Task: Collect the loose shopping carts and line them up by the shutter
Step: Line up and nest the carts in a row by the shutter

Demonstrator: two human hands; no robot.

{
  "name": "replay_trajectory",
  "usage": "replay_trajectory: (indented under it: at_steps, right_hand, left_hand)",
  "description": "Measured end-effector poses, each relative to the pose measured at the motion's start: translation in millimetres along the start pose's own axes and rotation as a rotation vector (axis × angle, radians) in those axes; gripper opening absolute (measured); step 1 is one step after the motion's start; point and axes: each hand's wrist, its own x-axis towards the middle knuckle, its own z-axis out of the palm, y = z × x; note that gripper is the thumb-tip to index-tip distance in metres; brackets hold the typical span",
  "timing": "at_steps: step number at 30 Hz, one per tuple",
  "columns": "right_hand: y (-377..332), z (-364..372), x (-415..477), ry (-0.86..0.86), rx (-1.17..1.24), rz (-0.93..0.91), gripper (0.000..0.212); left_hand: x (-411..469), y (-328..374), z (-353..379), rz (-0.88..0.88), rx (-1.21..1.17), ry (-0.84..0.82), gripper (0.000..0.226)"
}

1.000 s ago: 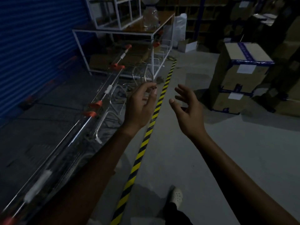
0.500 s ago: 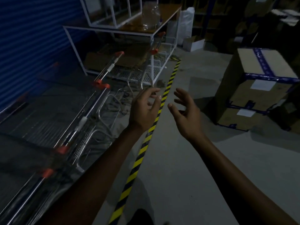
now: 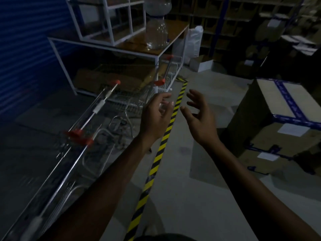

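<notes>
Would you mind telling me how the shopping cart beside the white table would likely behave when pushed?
The shopping cart is bare wire, so probably stiff and fairly light for its size. Its wheels are too dark to see, yet it should roll rather than tip. A leg of the table stands close beside it, so it might snag there.

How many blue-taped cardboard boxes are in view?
2: the upper box at the right, stacked on the lower box. The dark shelving behind may hide more.
</notes>
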Motion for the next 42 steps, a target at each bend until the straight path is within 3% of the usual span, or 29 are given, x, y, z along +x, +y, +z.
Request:
replay_trajectory:
  at_steps: [10, 17, 28, 42]
  right_hand:
    - [81, 39, 150, -0.014, 0.040, 0.062, 0.052]
    - [169, 55, 266, -0.089, 0.084, 0.053, 0.053]
    - [285, 46, 471, -0.265, 0.036, -0.006, 0.051]
    - [365, 173, 635, -0.542, 0.050, -0.118, 0.059]
  left_hand:
    - [126, -104, 49, -0.031, 0.033, -0.010, 0.045]
    - [217, -176, 118, -0.069, 0.123, -0.011, 0.031]
    - [356, -256, 212, -0.193, 0.212, 0.176, 0.030]
    - [474, -390, 203, -0.356, 0.304, 0.428, 0.033]
